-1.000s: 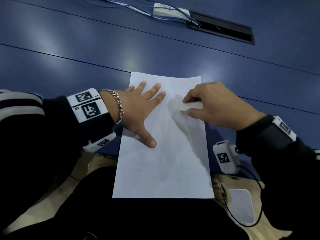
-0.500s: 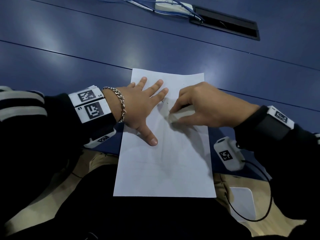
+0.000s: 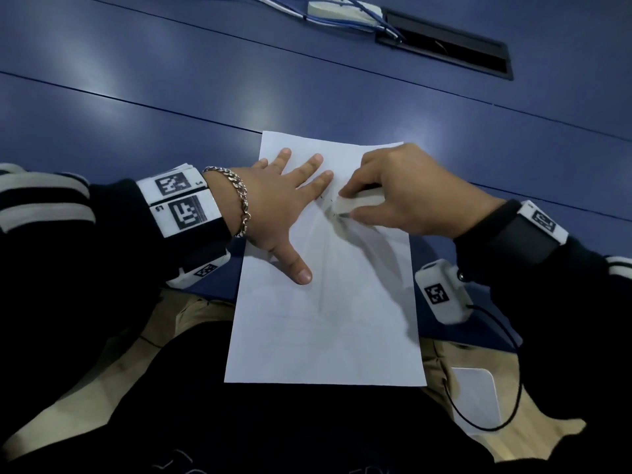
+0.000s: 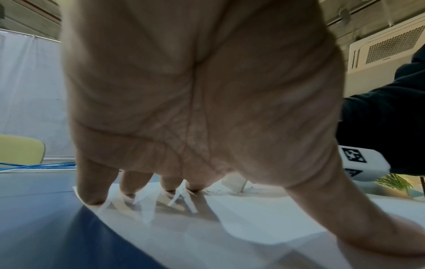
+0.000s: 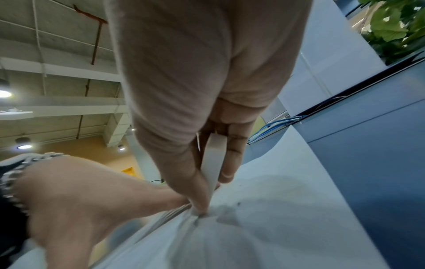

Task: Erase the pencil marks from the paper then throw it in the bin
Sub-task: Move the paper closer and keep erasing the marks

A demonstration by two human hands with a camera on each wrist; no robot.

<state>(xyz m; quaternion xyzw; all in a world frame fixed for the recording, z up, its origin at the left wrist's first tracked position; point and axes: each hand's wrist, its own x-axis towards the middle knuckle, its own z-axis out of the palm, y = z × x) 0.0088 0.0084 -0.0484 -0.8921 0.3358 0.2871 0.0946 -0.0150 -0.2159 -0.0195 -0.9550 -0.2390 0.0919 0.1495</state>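
One sheet of paper (image 3: 325, 319) lies flat in the lower centre of the head view, on the blue table (image 3: 171, 80), its near edge overhanging the table toward the person's lap. Faint pencil lines run down its middle, and a few dark specks, judged to be pencil marks or rubbings, sit just left of the eraser (image 3: 355, 203). The left hand (image 3: 277, 206) lies spread on the sheet's upper left part, fingers straight, palm arched, fingertips and thumb pressing down; this is judged to pin the sheet so rubbing does not drag or crease it. The right hand (image 3: 410, 193), at centre right of the frame, pinches one white eraser between thumb and fingers, its lower corner touching the paper just beside the left fingertips; the right wrist view shows the eraser (image 5: 212, 160) held edge-on, which is judged to put pressure on a narrow spot. Erasing is judged still in progress, since lines remain. Count: one sheet, one eraser, two hands, one chain bracelet (image 3: 236, 200) on the left wrist. One dark recessed slot (image 3: 444, 46) with blue cables (image 3: 342, 15) beside it lies at the upper right. No bin appears in any view.
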